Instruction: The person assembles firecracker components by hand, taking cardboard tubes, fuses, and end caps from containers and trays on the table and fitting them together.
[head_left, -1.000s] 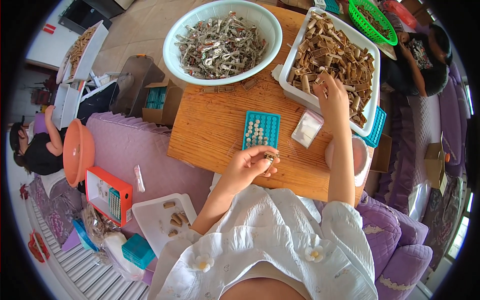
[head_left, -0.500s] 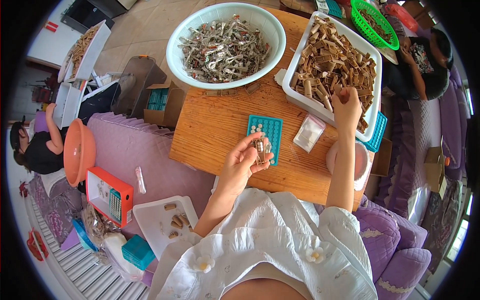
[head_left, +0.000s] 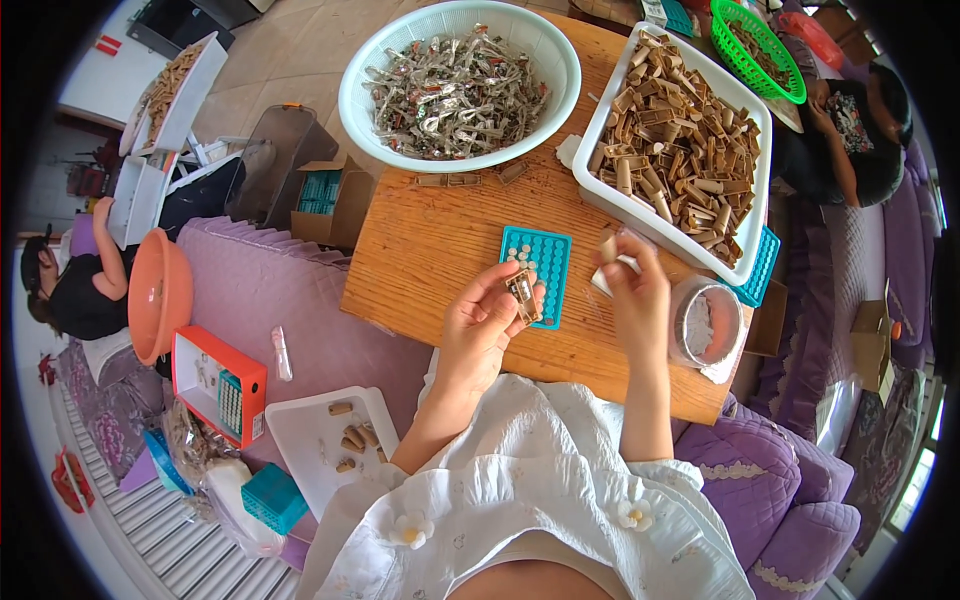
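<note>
Near the front of the wooden table, my left hand [head_left: 478,322] holds a small brown plastic casing [head_left: 521,296] with shiny metal parts inside. My right hand [head_left: 640,292] pinches another brown casing piece [head_left: 607,248], held over the table to the right of the teal tray. That teal tray [head_left: 556,262] is a grid of small pockets with several pale round discs [head_left: 525,252] at its left side; my left fingers overlap its lower edge. A white tub [head_left: 597,180] heaped with brown casing pieces [head_left: 690,140] stands beyond my right hand.
A pale basin [head_left: 352,125] of wired silvery parts stands at the table's far left. A round container [head_left: 733,335] sits by the right edge. Lower left, a white tray [head_left: 300,440] holds several brown pieces. Two other people [head_left: 860,130] sit left and right.
My right hand has come back from the white tub toward my left hand, bringing a brown casing piece. My left hand still holds its casing, now slightly tilted.
</note>
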